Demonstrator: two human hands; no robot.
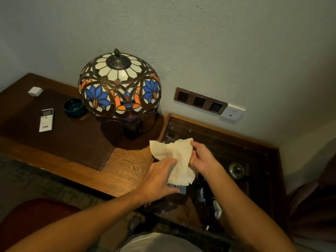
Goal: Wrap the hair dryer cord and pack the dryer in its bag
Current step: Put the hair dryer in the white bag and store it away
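I hold a cream cloth bag (181, 157) in both hands above an open dark wooden compartment (254, 142). My right hand (203, 159) pinches the bag's upper right edge. My left hand (160, 177) grips its lower left part, fingers against the cloth and thumb under it. The bag hangs crumpled and I cannot see its mouth. Below my right forearm, inside the compartment, lies a black coiled cord (209, 197) beside a white part (219, 212). The dryer's body is hidden in the dark.
A stained-glass lamp (119, 88) stands on the wooden table (125, 166) just left of the bag. Further left lie a white remote (46, 120), a dark ashtray (74, 107) and a small white box (35, 91). Wall sockets (200, 100) sit behind the compartment. A round metal knob (236, 170) is inside it.
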